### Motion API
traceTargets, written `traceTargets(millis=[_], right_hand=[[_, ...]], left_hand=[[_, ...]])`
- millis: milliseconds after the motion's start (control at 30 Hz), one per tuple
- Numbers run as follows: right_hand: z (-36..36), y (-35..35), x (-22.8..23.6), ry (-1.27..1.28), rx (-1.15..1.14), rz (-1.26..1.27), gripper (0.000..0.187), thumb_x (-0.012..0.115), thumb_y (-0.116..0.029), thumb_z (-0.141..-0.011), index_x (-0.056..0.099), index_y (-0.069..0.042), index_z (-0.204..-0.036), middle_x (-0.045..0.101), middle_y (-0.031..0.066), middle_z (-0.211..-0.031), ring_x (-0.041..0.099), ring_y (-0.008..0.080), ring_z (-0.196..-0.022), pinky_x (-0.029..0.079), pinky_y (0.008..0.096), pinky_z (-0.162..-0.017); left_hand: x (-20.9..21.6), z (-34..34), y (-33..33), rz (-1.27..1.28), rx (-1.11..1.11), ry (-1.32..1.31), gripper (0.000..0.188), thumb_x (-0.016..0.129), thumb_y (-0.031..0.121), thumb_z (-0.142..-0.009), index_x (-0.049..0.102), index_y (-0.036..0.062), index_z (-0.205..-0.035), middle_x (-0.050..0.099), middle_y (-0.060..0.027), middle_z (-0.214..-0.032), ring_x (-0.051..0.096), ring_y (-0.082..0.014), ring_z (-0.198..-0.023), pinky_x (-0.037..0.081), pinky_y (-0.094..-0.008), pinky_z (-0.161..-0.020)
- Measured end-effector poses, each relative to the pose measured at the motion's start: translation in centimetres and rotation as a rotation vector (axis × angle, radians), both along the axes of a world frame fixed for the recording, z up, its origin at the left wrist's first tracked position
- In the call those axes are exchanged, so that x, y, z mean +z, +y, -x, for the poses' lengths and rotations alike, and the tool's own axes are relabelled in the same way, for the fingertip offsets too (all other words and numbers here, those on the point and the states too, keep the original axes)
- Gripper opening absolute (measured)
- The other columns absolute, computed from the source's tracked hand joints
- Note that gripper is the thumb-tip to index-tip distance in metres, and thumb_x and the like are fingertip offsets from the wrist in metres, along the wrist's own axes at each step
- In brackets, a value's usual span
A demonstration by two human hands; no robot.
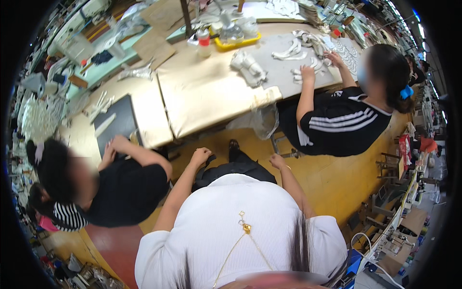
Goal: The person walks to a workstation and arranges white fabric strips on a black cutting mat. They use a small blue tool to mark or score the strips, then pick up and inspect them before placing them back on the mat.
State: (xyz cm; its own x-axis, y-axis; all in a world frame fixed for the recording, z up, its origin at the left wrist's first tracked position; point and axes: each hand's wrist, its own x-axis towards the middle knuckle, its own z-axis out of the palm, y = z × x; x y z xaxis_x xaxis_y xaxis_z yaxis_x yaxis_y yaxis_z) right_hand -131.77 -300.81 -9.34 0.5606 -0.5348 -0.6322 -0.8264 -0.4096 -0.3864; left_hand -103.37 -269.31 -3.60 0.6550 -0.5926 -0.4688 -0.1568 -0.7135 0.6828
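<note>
My left hand (201, 156) is low in front of my body, short of the table's near edge. Its fingers are curled in at a small dark object (210, 161) that I cannot make out against my dark trousers. On the other side of my lap hangs my right hand (277, 161), its fingers curled closed; whatever is inside them, if anything, is hidden. Neither hand touches the pale work table (192, 103). A bundle of white fabric pieces (248, 68) lies on the table ahead, beyond my hands' present position.
Seated at left, a person works over a dark board (117, 123) bearing a white strip. At right, another person handles white pieces on a grey sheet (284, 79). A yellow tray (238, 45) and a red-labelled bottle (204, 43) stand farther back. A clear plastic bag (263, 121) hangs off the edge.
</note>
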Motion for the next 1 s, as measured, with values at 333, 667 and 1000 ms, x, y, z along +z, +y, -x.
traceTargets(millis=[333, 667, 1000], right_hand=[[-22.0, -5.9, 5.6, -0.248, 0.097, -0.086, 0.027, 0.059, -0.026, -0.086, 0.069, -0.005, -0.099, 0.070, 0.0179, -0.098, 0.067, 0.0353, -0.094, 0.052, 0.0423, -0.084], [-17.6, -2.2, 0.2, 0.277, 0.188, -0.219, 0.038, 0.053, -0.027, -0.088, 0.068, 0.000, -0.110, 0.066, 0.0238, -0.113, 0.064, 0.0396, -0.106, 0.050, 0.0447, -0.091], [-23.4, -1.1, 4.7, 0.195, -0.014, -0.224, 0.031, 0.059, -0.030, -0.086, 0.072, -0.006, -0.102, 0.071, 0.0184, -0.103, 0.067, 0.0360, -0.096, 0.052, 0.0433, -0.087]], left_hand=[[1.0, -22.0, -3.8, 0.324, 0.776, 0.307, 0.026, 0.058, 0.020, -0.090, 0.066, -0.0032, -0.099, 0.061, -0.0088, -0.072, 0.059, -0.0152, -0.057, 0.048, -0.0262, -0.046], [-2.7, -49.5, 2.5, 0.523, 1.430, 0.196, 0.058, 0.072, 0.048, -0.083, 0.057, -0.0038, -0.104, 0.032, 0.0009, -0.051, 0.030, -0.0137, -0.041, 0.032, -0.0296, -0.039], [-2.5, -58.2, 1.2, 0.282, 1.542, 0.136, 0.084, 0.077, 0.053, -0.075, 0.054, -0.0089, -0.127, 0.057, -0.0252, -0.124, 0.059, -0.0356, -0.106, 0.051, -0.0495, -0.086]])
